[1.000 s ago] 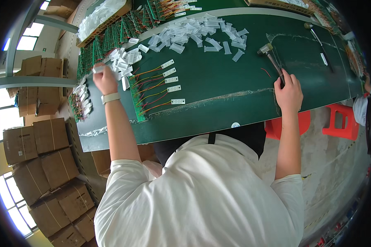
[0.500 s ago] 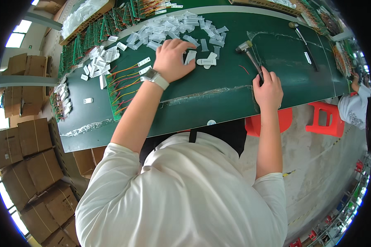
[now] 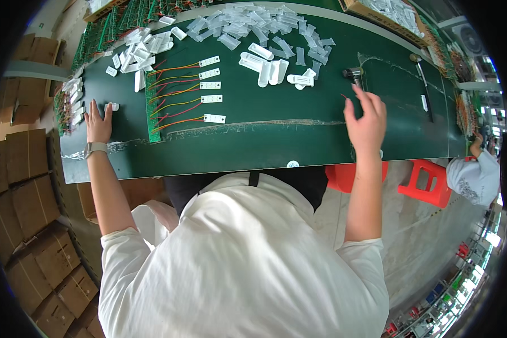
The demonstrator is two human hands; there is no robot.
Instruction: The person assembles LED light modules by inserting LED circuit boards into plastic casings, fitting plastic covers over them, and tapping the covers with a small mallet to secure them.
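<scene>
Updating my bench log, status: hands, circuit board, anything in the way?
Left hand open, beside small white part. Right hand open, by hammer. Green circuit board, wires attached. White casings between board and hammer.

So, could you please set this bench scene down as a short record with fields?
Left hand: fingers spread, beside a small white piece
Right hand: thumb apart from fingers, at the hammer; grip on its handle unclear
Circuit board: green, wired to five white blocks
Clear plastic pieces: heaped along the far side
White shells: some mid-table, more piled left
Table: dark green
</scene>
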